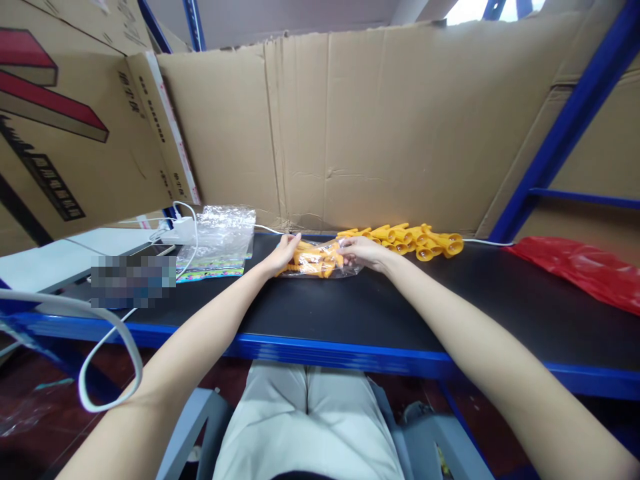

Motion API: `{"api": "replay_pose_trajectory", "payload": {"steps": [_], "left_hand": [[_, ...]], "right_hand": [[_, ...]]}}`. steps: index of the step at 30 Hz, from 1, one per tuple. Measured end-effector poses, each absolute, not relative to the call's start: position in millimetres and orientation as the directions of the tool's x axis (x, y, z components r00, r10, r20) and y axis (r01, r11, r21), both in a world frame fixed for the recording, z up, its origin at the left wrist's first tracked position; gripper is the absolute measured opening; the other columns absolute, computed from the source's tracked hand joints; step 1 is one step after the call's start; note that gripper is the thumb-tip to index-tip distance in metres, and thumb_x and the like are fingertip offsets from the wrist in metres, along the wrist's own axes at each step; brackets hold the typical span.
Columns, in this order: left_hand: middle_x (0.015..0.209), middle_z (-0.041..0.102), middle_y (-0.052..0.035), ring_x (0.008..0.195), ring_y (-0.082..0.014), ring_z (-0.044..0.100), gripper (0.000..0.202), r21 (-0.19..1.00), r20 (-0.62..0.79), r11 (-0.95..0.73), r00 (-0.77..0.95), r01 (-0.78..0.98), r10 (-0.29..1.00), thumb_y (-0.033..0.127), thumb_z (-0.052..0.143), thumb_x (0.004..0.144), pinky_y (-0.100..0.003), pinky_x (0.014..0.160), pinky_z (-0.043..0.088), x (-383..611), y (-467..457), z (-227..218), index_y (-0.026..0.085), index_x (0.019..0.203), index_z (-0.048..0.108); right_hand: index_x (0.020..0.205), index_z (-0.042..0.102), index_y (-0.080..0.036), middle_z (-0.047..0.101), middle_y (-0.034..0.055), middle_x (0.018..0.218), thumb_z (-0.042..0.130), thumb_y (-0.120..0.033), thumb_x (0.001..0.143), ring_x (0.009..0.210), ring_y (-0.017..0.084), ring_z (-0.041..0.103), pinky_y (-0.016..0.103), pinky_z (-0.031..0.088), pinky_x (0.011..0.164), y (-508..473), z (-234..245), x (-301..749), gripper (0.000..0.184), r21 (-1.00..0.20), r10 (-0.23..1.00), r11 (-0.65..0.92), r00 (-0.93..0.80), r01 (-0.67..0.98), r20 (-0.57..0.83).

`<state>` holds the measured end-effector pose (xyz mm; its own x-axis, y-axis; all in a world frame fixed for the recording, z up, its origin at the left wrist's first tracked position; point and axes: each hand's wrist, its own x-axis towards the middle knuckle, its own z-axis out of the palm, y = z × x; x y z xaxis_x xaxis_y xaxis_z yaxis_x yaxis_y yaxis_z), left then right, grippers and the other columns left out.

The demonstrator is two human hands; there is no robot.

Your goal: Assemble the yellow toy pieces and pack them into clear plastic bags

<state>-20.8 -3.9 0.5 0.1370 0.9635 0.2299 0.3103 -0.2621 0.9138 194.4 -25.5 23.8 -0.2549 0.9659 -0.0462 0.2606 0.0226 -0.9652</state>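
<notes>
A clear plastic bag point(320, 270) with several yellow plastic pieces inside lies on the black tabletop in front of me. My left hand point(284, 255) is closed on the left end of the bag, thumb on top. At the bag's right end, my right hand point(364, 252) pinches the clear film between thumb and fingers. Just beyond my right hand rests a pile of yellow cone-ended plastic pieces point(425, 241), their round openings facing me. What exactly the yellow pieces are, I cannot tell.
Flat clear bags point(225, 230) with a colourful printed edge lie on the left, near a white charger point(180, 230) and cables. A red plastic bag point(575, 267) is at the right. Cardboard point(400, 127) walls the back; a blue rail point(340, 350) edges the table.
</notes>
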Motion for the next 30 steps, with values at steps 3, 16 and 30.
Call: {"api": "replay_pose_trajectory", "payload": {"steps": [3, 16, 30], "left_hand": [[0.112, 0.049, -0.0118, 0.107, -0.0204, 0.045, 0.044, 0.919, 0.217, -0.247, 0.127, 0.308, 0.968, 0.052, 0.032, 0.083, -0.029, 0.09, 0.034, -21, -5, 3, 0.015, 0.104, 0.04], [0.111, 0.05, -0.0132, 0.099, -0.0182, 0.049, 0.037, 0.835, 0.252, -0.303, 0.171, 0.459, 0.953, 0.032, 0.042, 0.082, -0.029, 0.086, 0.037, -23, -1, -3, 0.013, 0.113, 0.037], [0.091, 0.062, -0.0072, 0.094, -0.0242, 0.052, 0.022, 0.647, 0.363, -0.237, -0.019, 0.725, 0.932, 0.009, 0.044, 0.061, -0.033, 0.082, 0.037, -32, -2, 3, 0.018, 0.075, 0.059]], "right_hand": [[0.068, 0.051, -0.012, 0.052, -0.0007, 0.056, 0.052, -0.006, 0.074, 0.047, 0.005, 0.046, 0.017, 0.042, 0.05, -20, 20, 194, 0.009, -0.998, 0.953, -0.016, -0.302, 0.067, -0.035], [0.074, 0.058, -0.013, 0.061, 0.0032, 0.054, 0.054, -0.034, 0.077, 0.034, 0.004, 0.034, 0.019, 0.025, 0.035, -34, 26, 193, 0.021, -0.858, 0.929, 0.159, -0.368, 0.488, -0.038], [0.06, 0.061, -0.011, 0.048, 0.0016, 0.033, 0.043, -0.058, 0.078, 0.028, 0.006, 0.032, 0.02, 0.025, 0.034, -44, 55, 211, 0.053, -0.779, 0.956, 0.138, -0.288, 0.611, -0.056]]}}
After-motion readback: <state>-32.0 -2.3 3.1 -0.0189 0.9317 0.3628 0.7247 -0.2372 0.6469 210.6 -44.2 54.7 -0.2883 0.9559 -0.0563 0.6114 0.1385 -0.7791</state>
